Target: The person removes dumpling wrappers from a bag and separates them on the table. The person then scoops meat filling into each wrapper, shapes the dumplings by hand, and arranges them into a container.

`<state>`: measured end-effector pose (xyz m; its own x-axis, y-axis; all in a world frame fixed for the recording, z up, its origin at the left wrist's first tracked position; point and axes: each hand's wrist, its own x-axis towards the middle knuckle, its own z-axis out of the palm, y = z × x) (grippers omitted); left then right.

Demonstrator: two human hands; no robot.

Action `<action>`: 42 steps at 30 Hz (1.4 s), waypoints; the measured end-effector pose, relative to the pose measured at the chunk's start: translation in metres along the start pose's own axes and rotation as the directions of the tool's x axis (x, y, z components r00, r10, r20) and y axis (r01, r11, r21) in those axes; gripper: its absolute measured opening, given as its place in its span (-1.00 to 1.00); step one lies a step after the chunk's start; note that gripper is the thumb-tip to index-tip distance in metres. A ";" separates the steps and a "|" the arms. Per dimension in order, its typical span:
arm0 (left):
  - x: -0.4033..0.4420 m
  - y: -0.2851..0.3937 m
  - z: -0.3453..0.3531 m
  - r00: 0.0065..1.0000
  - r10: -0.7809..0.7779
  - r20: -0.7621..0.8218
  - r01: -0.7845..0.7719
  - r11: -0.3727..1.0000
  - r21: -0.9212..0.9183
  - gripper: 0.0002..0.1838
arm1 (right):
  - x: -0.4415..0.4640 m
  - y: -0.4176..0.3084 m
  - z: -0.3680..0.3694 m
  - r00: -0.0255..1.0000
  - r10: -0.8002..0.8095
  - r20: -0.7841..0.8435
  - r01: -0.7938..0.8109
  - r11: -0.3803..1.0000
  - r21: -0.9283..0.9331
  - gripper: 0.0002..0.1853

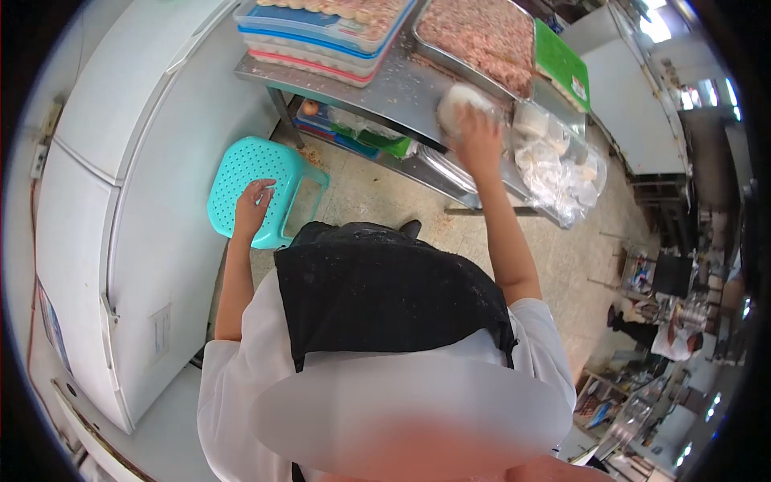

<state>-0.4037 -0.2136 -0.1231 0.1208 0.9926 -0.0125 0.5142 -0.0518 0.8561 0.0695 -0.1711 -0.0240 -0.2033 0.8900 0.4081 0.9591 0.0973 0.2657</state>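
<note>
On the steel table [385, 96], a white rounded bundle [456, 98] lies under the fingers of my right hand [477, 143]. Motion blurs it, so I cannot tell whether it is dough or something wrapped. My right fingers grip it from the near side. Just beyond it is a metal tray [514, 95] filled with minced pink meat mixture [478, 36]. To its right, clear plastic bags [562, 173] hold pale round things. Over the turquoise stool [241, 161], my left hand [254, 205] hangs with loosely bent fingers and nothing visible in it.
Stacked lidded containers [321, 44] of pale shaped food occupy the table's left end. A green board [562, 64] lies beside the meat tray. A white refrigerator [161, 185] stands close on my left. Another person [671, 341] is far off at the right.
</note>
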 end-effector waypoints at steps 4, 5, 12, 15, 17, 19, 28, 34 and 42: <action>-0.012 -0.005 -0.003 0.996 -0.074 -0.048 0.073 0.997 -0.026 -0.80 | 0.022 0.021 0.001 0.979 0.087 0.184 -0.119 0.978 0.170 -0.37; -0.011 -0.001 -0.003 0.995 -0.089 -0.041 0.087 0.995 -0.037 -0.79 | 0.034 0.026 -0.007 0.979 0.083 0.187 -0.115 0.979 0.169 -0.37; 0.027 0.039 0.035 1.000 0.020 -0.013 -0.020 1.000 0.002 -0.78 | 0.049 0.018 0.031 0.986 0.054 0.158 -0.094 0.963 0.255 -0.15; 0.041 0.067 0.057 1.000 0.003 -0.004 -0.003 0.990 -0.142 -0.78 | 0.059 0.043 0.025 0.935 0.018 0.353 -0.183 0.880 0.439 -0.19; 0.051 0.096 0.067 0.999 0.039 -0.015 -0.041 0.986 -0.162 -0.78 | 0.062 0.057 0.008 0.939 0.019 0.345 -0.222 0.797 0.561 -0.26; 0.063 0.124 0.079 0.997 0.070 -0.029 -0.074 0.980 -0.183 -0.78 | 0.065 0.061 -0.020 0.998 0.050 0.025 -0.055 0.862 0.504 -0.30; 0.148 0.250 0.167 0.927 0.356 0.120 -0.343 0.932 -0.120 -0.71 | 0.040 0.106 0.037 0.938 -0.311 0.153 0.146 0.754 0.640 -0.31; 0.179 0.280 0.256 0.873 0.434 0.224 -0.462 0.882 0.093 -0.54 | 0.043 0.150 0.043 0.929 -0.260 0.263 -0.077 0.558 0.826 -0.50; 0.193 0.282 0.281 0.887 0.432 0.164 -0.460 0.861 0.216 -0.60 | 0.054 0.157 0.062 0.971 -0.173 0.166 -0.050 0.532 0.845 -0.80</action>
<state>0.0030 -0.0674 -0.0288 0.4684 0.8398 0.2747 0.5706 -0.5248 0.6316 0.2216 -0.0804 -0.0149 -0.3304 0.9212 0.2055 0.6868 0.3840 -0.6171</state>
